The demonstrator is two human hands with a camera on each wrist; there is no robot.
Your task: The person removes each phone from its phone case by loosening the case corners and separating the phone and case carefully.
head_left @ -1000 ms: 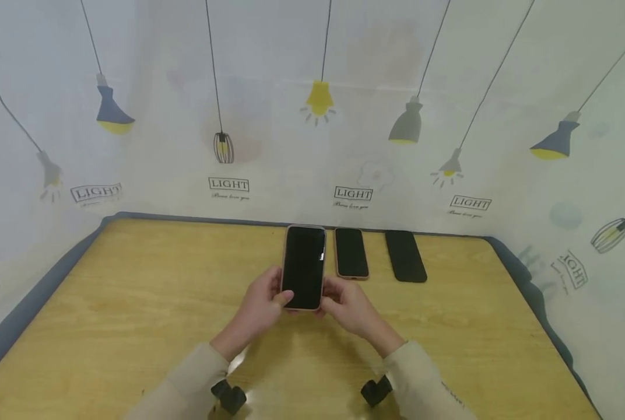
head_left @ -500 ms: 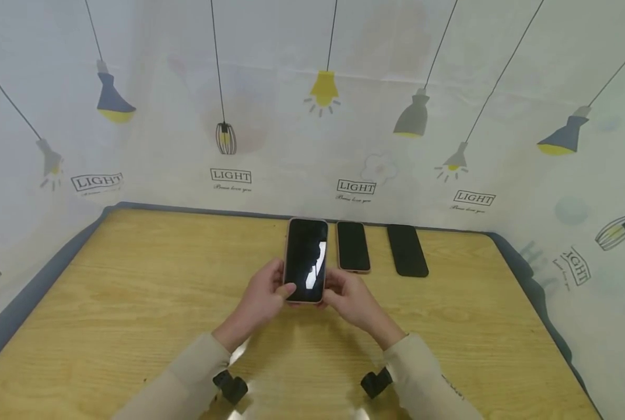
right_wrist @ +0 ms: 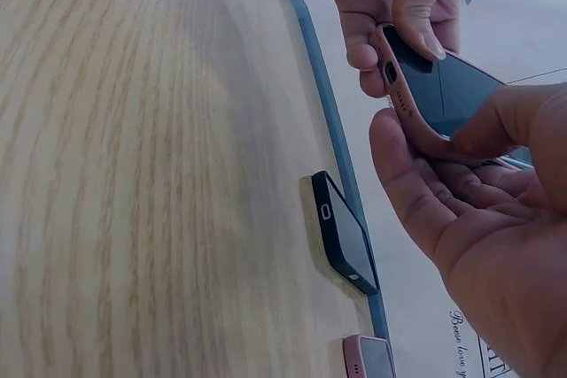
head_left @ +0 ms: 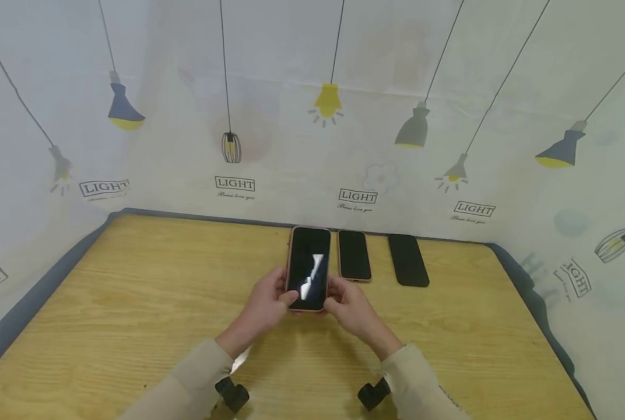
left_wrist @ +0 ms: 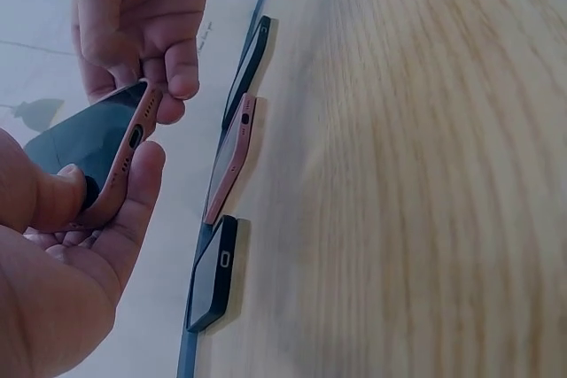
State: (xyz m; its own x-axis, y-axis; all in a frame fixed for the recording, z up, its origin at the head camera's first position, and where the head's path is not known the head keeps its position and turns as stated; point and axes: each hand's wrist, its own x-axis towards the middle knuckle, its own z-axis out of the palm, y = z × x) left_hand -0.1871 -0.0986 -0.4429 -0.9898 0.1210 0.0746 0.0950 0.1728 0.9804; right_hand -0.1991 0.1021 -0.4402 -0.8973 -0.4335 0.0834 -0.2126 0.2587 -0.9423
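Observation:
Both my hands hold a smartphone in a pink case (head_left: 309, 262) above the table, its dark screen tilted up toward me. My left hand (head_left: 267, 302) grips the lower left corner, thumb lying over the screen's bottom and fingers behind. On the lower right corner, my right hand (head_left: 355, 306) pinches the edge between thumb and curled fingers. The charging port (left_wrist: 135, 136) in the bottom edge shows in the left wrist view. Behind it lie a pink-cased phone (head_left: 354, 255) and a black phone (head_left: 408, 260). Another black phone (left_wrist: 213, 273), hidden in the head view, lies beside them.
The wooden table (head_left: 150, 303) has a blue-grey border (head_left: 207, 219) at its back. A pale curtain-like backdrop (head_left: 281, 146) printed with lamps rises behind and at both sides. Small black devices (head_left: 232, 394) sit at both wrists, under beige sleeves (head_left: 422, 379).
A bright white reflection has grown on the held phone's screen. Both hands keep the same grip, and the head view has shifted slightly.

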